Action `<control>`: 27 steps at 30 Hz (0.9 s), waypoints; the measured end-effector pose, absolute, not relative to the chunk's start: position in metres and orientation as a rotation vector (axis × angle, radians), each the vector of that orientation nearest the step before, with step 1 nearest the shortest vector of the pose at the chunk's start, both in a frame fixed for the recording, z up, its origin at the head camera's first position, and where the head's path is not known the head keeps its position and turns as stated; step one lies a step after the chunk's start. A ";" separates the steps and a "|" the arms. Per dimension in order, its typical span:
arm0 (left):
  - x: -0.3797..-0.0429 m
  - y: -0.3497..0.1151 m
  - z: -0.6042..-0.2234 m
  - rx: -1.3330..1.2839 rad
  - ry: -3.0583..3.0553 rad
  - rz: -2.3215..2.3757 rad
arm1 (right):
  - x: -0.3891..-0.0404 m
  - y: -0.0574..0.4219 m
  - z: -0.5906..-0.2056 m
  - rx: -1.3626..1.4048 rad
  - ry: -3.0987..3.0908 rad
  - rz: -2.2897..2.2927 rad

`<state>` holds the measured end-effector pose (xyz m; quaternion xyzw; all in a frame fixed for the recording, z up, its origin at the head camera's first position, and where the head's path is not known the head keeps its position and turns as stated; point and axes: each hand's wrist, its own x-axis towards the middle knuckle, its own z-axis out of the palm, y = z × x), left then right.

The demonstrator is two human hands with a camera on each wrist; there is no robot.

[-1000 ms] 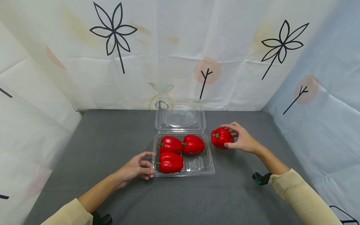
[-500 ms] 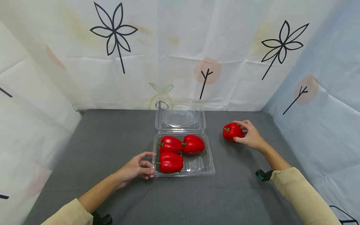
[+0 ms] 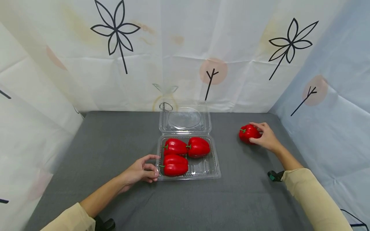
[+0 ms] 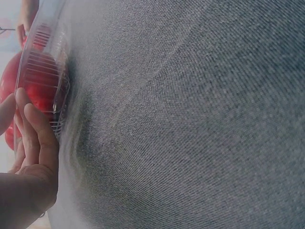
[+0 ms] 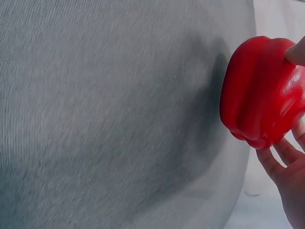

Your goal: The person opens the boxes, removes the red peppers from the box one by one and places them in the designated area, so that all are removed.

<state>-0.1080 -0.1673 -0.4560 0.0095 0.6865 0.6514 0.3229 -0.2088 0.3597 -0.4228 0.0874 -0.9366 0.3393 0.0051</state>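
Observation:
My right hand (image 3: pixel 266 138) grips a red bell pepper (image 3: pixel 248 134) by its side, thumb opposite the fingers, on the right part of the table. Its green stem faces left; in the right wrist view the pepper (image 5: pixel 259 93) casts a shadow on the cloth. A clear plastic clamshell container (image 3: pixel 203 171) lies with its lid (image 3: pixel 185 118) folded back. Inside are 3 more bell peppers: one at back left (image 3: pixel 175 147), one at back right (image 3: pixel 198 147), one at front left (image 3: pixel 175 166). My left hand (image 3: pixel 141 171) holds the container's left rim between thumb and fingers.
Grey cloth (image 3: pixel 115 134) covers the table. White fabric with plant drawings (image 3: pixel 185 48) hangs behind it and at both sides. Dark wrist devices (image 3: pixel 275 175) sit at the sleeves. A thin black frame (image 3: pixel 356 221) shows at lower right.
My right hand has carried its bell pepper rightward and slightly back, from beside the container. My left hand stays at the container's left rim, and the peppers inside have not moved.

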 end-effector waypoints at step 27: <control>-0.108 -0.168 -0.455 0.026 1.832 1.696 | -0.211 0.368 -0.426 0.287 -2.996 1.030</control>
